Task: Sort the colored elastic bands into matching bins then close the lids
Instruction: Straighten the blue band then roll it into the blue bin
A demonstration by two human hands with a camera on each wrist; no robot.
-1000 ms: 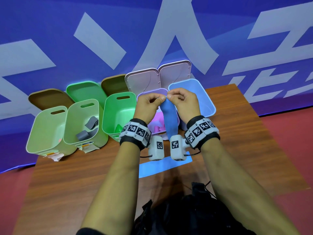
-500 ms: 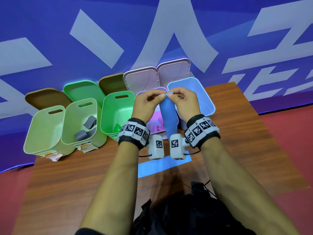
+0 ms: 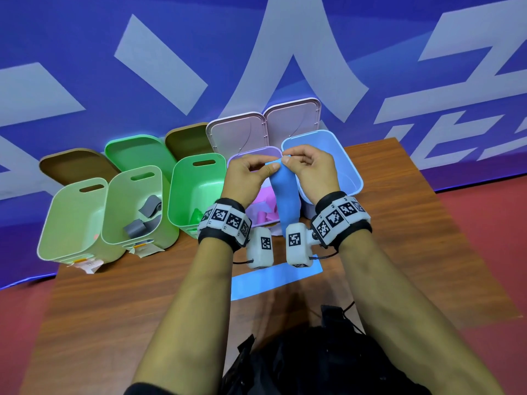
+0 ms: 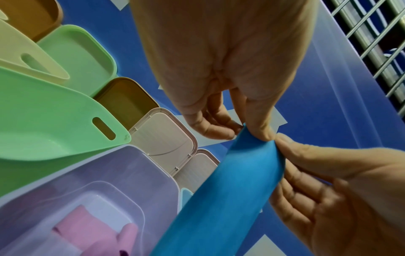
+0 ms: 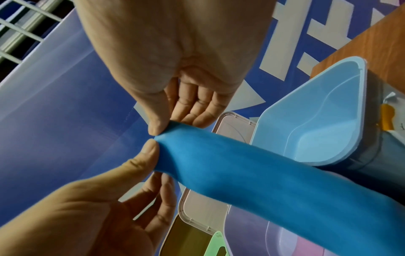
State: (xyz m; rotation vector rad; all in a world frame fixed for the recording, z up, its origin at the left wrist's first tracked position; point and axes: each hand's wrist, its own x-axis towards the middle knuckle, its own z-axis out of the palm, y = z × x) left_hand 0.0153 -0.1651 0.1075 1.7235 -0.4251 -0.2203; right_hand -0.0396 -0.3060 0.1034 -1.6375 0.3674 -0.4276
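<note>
We pinch the top edge of a wide, matte blue elastic band [image 3: 285, 195] with our left hand [image 3: 247, 178] and right hand [image 3: 310, 172]; it hangs smooth and flat, above the lilac plastic bin [image 3: 251, 153] and light-blue plastic bin [image 3: 346, 155] at the far right.

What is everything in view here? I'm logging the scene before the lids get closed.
bins: five in a row at the table's far edge; two pale green at left, one brighter green, one lilac, one light blue at right; all open
lids: five, leaning behind the bins; two brown, one green, two pale pink
blue band: one, held up above the lilac bin
grey bands: two, in the second bin
pink bands: several, in the lilac bin
blue strip: one, flat on the table
table: one, brown wood
left hand: pinches the band's top
right hand: pinches the same end
</note>
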